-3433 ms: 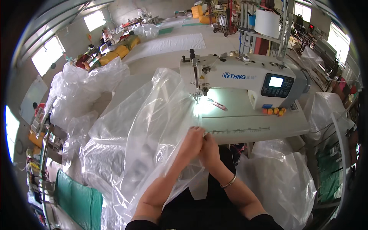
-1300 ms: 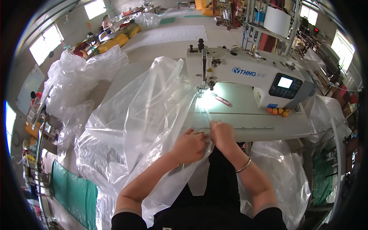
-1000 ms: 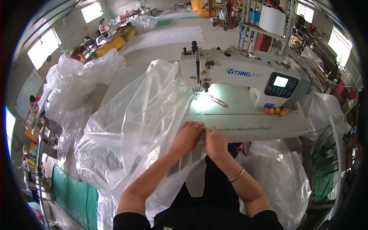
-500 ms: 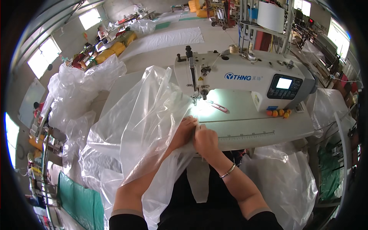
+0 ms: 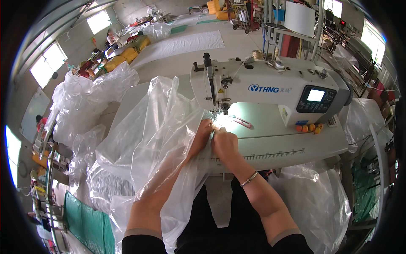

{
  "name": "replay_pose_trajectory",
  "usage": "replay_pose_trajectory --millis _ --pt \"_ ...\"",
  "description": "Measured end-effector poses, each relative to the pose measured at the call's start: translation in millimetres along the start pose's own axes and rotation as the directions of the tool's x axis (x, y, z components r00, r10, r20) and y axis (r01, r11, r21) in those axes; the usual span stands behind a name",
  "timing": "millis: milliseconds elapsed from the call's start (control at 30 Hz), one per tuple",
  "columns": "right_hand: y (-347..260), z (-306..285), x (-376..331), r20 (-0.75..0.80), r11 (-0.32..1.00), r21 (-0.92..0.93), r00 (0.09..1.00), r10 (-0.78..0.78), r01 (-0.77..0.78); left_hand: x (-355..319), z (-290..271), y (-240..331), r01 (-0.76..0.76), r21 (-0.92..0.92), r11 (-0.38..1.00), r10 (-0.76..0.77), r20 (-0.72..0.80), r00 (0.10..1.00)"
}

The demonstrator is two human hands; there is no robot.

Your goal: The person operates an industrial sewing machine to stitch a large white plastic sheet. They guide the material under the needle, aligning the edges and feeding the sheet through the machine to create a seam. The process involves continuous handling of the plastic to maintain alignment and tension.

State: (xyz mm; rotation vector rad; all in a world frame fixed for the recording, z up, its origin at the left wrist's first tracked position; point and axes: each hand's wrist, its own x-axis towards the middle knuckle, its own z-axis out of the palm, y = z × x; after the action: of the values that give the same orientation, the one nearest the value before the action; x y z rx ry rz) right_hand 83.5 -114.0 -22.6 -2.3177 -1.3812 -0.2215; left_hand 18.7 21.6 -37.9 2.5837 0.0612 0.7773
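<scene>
One white sewing machine (image 5: 237, 80), with one lit screen (image 5: 316, 95) at its right end, set on one table (image 5: 270, 146). One clear plastic sheet (image 5: 148, 122), loosely bunched, left of the sewing machine's needle end. Two hands just in front of that needle end: left grip (image 5: 202, 134), pinched on the plastic sheet's edge, partly behind it; right grip (image 5: 225, 145), pinched on the same edge. Plastic sheet mostly left of both. One pink-handled tool (image 5: 242, 122) under the sewing machine's arm. At least five small orange-yellow fruits (image 5: 311, 127) beside its right base.
</scene>
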Motion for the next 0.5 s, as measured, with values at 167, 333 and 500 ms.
replay_pose_trajectory --millis 167,333,500 --pt "4.9 6.0 4.5 -0.098 1.0 0.005 0.995 0.024 -0.023 3.6 2.8 0.2 -0.058 0.064 0.996 0.06 -0.037 0.998" --pt "3.5 5.9 7.0 -0.116 0.997 0.068 0.993 0.037 -0.029 -0.3 -6.5 4.0 -0.018 0.001 1.0 0.018 -0.026 0.999" --pt "5.0 -6.8 3.4 -0.141 0.975 0.202 0.982 0.123 -0.093 -20.7 -89.0 99.5 0.397 -0.264 0.879 -0.375 0.13 0.918"
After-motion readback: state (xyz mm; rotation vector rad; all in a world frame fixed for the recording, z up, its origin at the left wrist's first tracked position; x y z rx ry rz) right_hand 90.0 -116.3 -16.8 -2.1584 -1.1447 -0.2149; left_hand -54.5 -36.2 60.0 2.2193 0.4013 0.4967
